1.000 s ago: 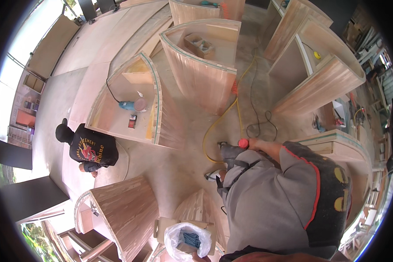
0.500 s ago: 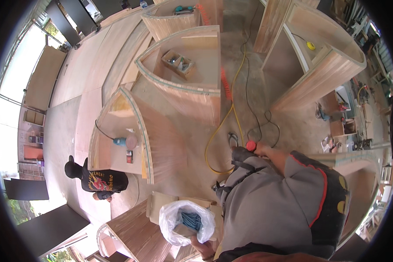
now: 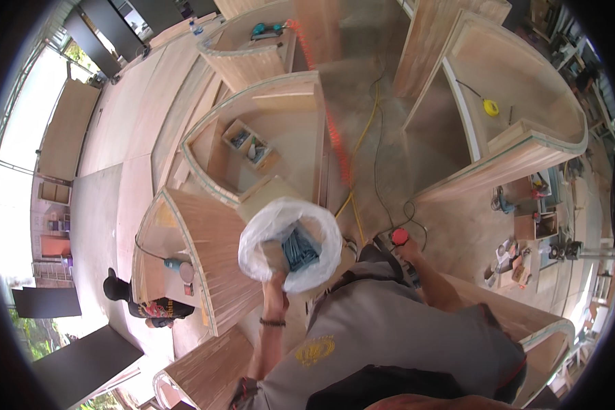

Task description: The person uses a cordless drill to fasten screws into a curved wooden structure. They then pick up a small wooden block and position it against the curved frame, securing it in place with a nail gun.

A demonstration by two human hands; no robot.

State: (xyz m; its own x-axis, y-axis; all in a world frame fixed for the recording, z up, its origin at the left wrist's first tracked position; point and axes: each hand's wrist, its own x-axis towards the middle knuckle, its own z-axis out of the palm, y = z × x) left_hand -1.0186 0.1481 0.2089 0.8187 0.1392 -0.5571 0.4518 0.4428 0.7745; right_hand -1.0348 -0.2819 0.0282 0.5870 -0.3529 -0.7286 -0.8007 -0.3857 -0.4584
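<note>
With our left grip (image 3: pixel 275 283), we hold the bag (image 3: pixel 254 247) at its near edge, blue strips (image 3: pixel 299 249) just beyond; our right grip (image 3: pixel 409 251), farther off, clasps a red-topped tool (image 3: pixel 400 236).

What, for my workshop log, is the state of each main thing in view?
Cardboard box: flap open, held by the left hand.
Plastic bag lining it: open, dark pieces inside.
Red-ended tool: gripped in the right hand; on or off unclear.
Curved cabinet: open.
Blue disc tool: lying inside that cabinet; running or not unclear.
Divided box: open, holding small items.
Red coiled hose: extended.
</note>
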